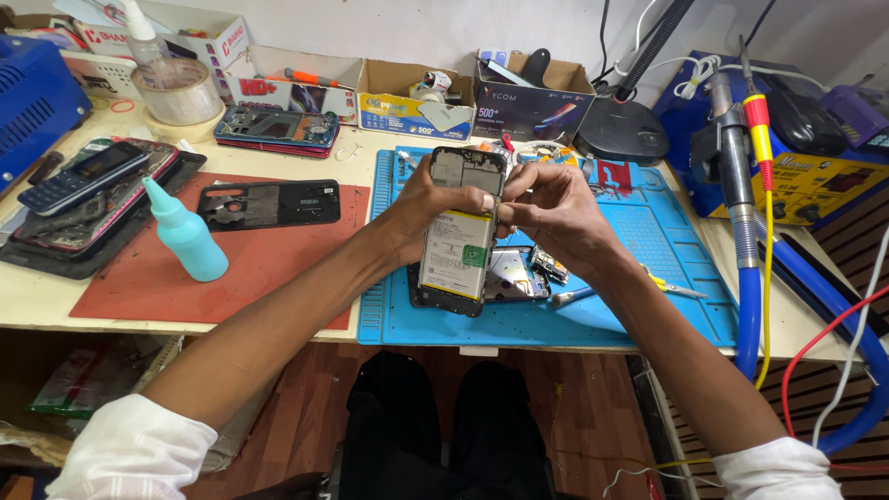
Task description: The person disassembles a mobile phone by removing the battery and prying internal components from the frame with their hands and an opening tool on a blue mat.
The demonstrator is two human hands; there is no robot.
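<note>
The table (37, 296) spreads across the upper half of the view, cluttered along its far edge with open cardboard boxes (412, 97). At about three o'clock stands a blue soldering station (815, 176) with a hot-air handle and blue hose (745, 278) hanging down over the table's right edge. In the centre lies a blue work mat (648, 241), and beside it at nine o'clock a red mat (139, 278) carrying a black phone back cover (278, 204) and a teal squeeze bottle (185, 236) standing upright. Farther out at ten o'clock sits a pile of phones (88, 181), with a roll of tape (176, 93) at eleven o'clock.

Above the blue mat, at the centre, is the opened phone (458, 236), tilted nearly upright with its battery side showing. The left hand (426, 199) is closed around the phone's left edge, thumb across the upper part. The right hand (551, 208) meets it at the top right edge, fingers pinched together on the frame; whether they grip something small there I cannot tell. Under the phone, on the mat, lie a second phone body (514, 273) and, at four o'clock, tweezers (676, 289).
</note>
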